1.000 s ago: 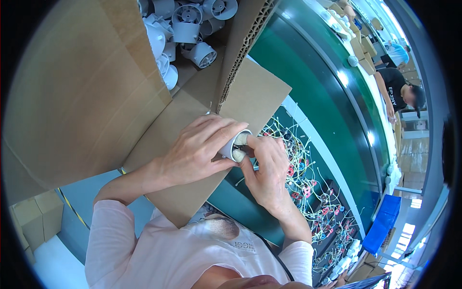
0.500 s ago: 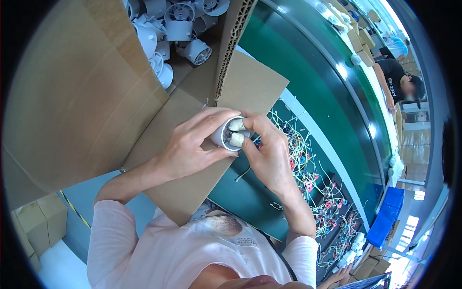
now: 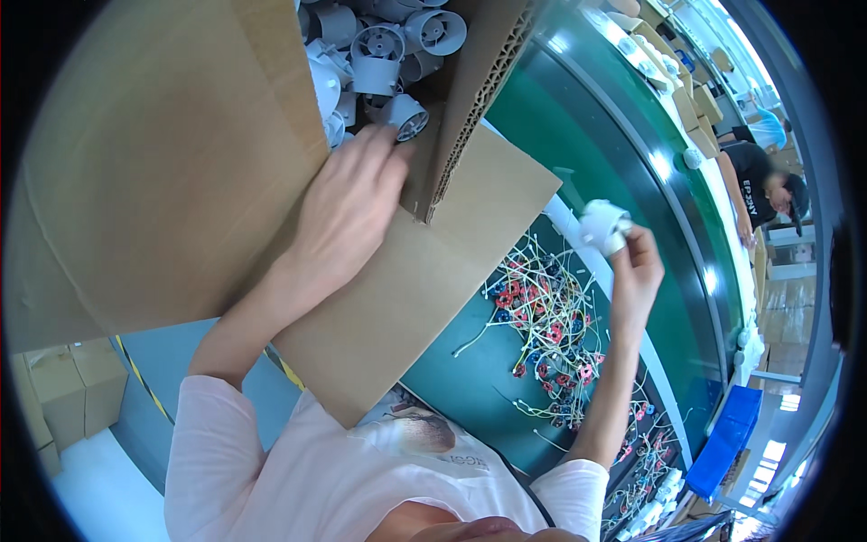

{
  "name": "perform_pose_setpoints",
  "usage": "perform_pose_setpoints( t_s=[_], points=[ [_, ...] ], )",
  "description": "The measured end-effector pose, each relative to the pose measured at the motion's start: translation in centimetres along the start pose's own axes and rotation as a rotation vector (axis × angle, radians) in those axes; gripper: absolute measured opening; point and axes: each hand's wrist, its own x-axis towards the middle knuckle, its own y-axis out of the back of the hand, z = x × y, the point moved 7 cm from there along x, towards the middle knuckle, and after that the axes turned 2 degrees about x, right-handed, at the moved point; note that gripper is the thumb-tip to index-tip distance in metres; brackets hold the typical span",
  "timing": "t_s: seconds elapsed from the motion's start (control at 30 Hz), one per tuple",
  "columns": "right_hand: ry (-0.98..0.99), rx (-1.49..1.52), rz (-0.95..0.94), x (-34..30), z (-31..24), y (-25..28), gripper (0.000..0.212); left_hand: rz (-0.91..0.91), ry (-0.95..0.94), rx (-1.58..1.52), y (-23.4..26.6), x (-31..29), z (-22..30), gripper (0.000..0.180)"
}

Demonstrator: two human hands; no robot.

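Note:
My right hand [image 3: 638, 271] pinches a white round plastic housing [image 3: 600, 224] between thumb and fingers, held up over the edge of the green belt; the housing is a little blurred. At the mouth of a cardboard box, my left hand [image 3: 348, 203] reaches in with its fingers stretched forward. Its fingertips, slightly smeared, are right by a white cylindrical housing [image 3: 404, 116] with a spoked end; I cannot tell whether they touch it. Several similar white housings [image 3: 375, 68] lie piled behind it.
The open cardboard box [image 3: 172, 181] fills the left side, its flap [image 3: 433, 280] sticking out toward me. Wired red and blue parts [image 3: 546, 334] lie tangled on the green surface. Beyond runs a green conveyor belt [image 3: 632, 181]. A blue bin [image 3: 725, 443] and a co-worker [image 3: 754, 185] are at the right.
Both hands were together on one white housing. The right hand has carried a housing right toward the belt, while the left let go and moved up into the box.

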Motion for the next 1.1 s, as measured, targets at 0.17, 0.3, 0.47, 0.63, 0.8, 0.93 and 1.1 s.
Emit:
perform_pose_setpoints(
  t_s=[0.17, 0.3, 0.47, 0.63, 0.8, 0.93, 1.1],
  points=[
    [-0.059, -0.338, 0.188, 3.9, 7.9, 7.9, 0.015, -0.109, 0.028, 0.227, -7.3, 5.6, -2.6, 0.042],
    [-0.123, -0.496, 0.127, 3.7, 11.5, 8.9, 0.019, 0.004, -0.104, 0.278, -9.8, 5.5, -3.8, 0.039],
    [0.186, -0.547, 0.139, -0.4, 0.6, 4.9, 0.019, -0.092, -0.026, -0.085, -4.8, 1.2, 0.5, 0.049],
    [0.327, -0.478, -0.464, -4.5, -5.3, -3.9, 0.02, -0.225, 0.217, -0.517, -1.2, -5.8, 0.9, 0.043],
    [0.309, -0.706, -0.611, -5.4, -3.1, -6.3, 0.018, -0.203, 0.062, -0.599, -0.9, -5.4, 2.1, 0.037],
    [0.339, -0.804, -0.627, -5.2, -2.0, -7.5, 0.023, -0.326, 0.175, -0.813, -2.0, -5.1, 1.8, 0.043],
    [-0.095, -0.693, -0.621, -4.3, 0.4, -6.0, 0.019, -0.309, 0.333, -0.886, -1.5, -4.9, 1.2, 0.055]
  ],
)
